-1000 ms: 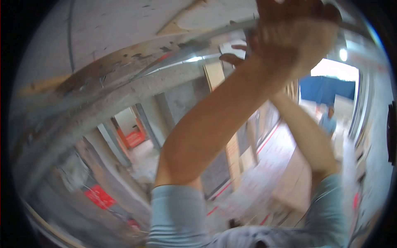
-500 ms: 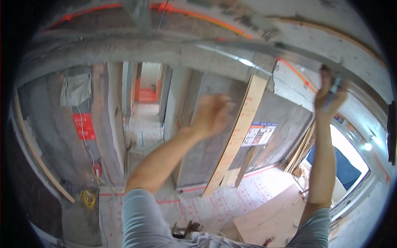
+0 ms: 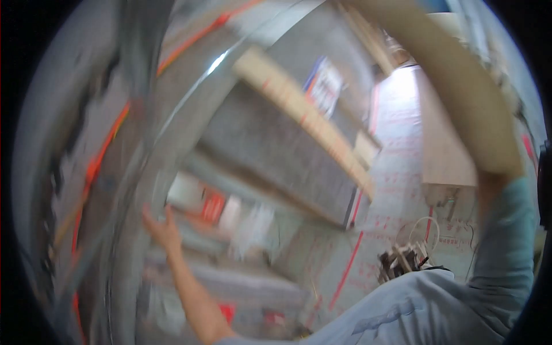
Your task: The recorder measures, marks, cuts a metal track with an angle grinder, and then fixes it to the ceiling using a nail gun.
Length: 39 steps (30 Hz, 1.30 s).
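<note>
Beside the concrete beam (image 3: pixel 187 129): left hand (image 3: pixel 164 229) raised near its edge, fingers spread, nothing seen in its grasp; blur hides whether the fingertips touch the concrete

Right hand: past the top edge of view, so I cannot tell whether it is clenched, released or holding something; the right forearm (image 3: pixel 466 103) reaches upward

Beam: runs aslant from upper middle to lower left, with a shiny strip (image 3: pixel 217 63) along one edge

Done or left: orange-red conduit (image 3: pixel 92 171) appears in place beyond the beam; bare grey concrete shows too; what remains cannot be judged from this blurred view

Plank: pale wooden plank (image 3: pixel 305 118) slants across the grey wall (image 3: pixel 276 152), its foot close to the floor's edge; a poster (image 3: pixel 326 86) is just beside it

Edges: plywood sheet (image 3: pixel 445 138) lies on the right of the floor (image 3: pixel 322 256), its long edge facing the plank's foot

Open room: floor shows between plank and plywood; a passage with a red panel (image 3: pixel 213 206) opens beyond the left hand
</note>
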Motion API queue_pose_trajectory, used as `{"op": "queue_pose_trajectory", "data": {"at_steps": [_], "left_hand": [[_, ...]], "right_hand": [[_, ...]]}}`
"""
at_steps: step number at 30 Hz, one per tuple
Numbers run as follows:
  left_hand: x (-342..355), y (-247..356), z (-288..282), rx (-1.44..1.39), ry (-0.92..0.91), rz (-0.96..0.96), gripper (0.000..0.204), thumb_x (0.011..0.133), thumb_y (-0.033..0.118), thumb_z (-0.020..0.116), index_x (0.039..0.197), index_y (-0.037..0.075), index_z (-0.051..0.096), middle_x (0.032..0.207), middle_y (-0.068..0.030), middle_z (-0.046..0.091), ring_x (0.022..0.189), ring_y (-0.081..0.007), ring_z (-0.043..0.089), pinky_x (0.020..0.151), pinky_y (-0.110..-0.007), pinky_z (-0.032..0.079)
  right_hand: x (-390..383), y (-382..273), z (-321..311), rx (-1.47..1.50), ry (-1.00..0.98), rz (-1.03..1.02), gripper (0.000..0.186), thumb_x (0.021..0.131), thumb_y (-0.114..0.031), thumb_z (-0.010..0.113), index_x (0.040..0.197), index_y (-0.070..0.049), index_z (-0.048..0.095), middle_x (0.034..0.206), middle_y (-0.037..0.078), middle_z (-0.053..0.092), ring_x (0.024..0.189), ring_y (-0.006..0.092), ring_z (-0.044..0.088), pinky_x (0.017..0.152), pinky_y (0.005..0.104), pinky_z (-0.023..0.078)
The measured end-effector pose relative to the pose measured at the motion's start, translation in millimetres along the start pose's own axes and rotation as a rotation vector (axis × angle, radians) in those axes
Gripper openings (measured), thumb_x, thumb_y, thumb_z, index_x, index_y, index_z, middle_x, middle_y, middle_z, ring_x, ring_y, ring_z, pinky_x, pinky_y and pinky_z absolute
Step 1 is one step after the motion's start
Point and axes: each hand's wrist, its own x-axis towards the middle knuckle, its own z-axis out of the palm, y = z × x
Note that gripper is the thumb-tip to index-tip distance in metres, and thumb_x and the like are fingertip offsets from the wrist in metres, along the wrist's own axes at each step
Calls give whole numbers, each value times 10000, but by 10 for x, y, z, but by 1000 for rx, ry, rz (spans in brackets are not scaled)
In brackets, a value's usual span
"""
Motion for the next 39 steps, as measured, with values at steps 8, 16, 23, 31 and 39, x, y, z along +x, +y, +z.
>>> {"op": "queue_pose_trajectory", "data": {"at_steps": [8,16,23,31,39], "left_hand": [[1735,1910,212,-582,122,261,736,875,363,791,1430,-22,498,1256,-176,639,1192,-314,590,1049,-438,408],[2042,1562,368,-544,-18,253,597,846,336,825,1282,-23,632,918,-113,718,901,-255,669,891,-402,482],[2039,1628,315,-393,61,275,593,820,340,843,1254,-14,650,914,-116,728,869,-287,678,857,-400,494],[2079,1579,379,-466,22,202,426,853,371,811,996,-1,659,975,-139,669,968,-300,607,917,-428,434],[2035,1957,292,-713,83,152,569,865,404,807,1205,-3,600,1089,-138,602,1053,-277,546,962,-419,415]], "right_hand": [[-211,-624,4,88,-83,392,241,799,-322,788,912,-110,813,818,177,721,802,337,707,734,416,545],[-143,-694,60,41,-101,236,209,825,-255,745,815,-48,775,754,123,711,751,256,704,704,361,535],[45,-913,-614,194,207,272,259,863,-219,772,838,37,746,694,126,704,657,165,707,587,318,548],[141,-888,-878,252,-5,180,283,923,-209,757,935,70,715,817,124,729,724,164,717,619,274,571],[182,-906,-958,124,1,175,304,891,-248,790,856,50,739,749,101,718,686,146,699,594,276,547]]}}
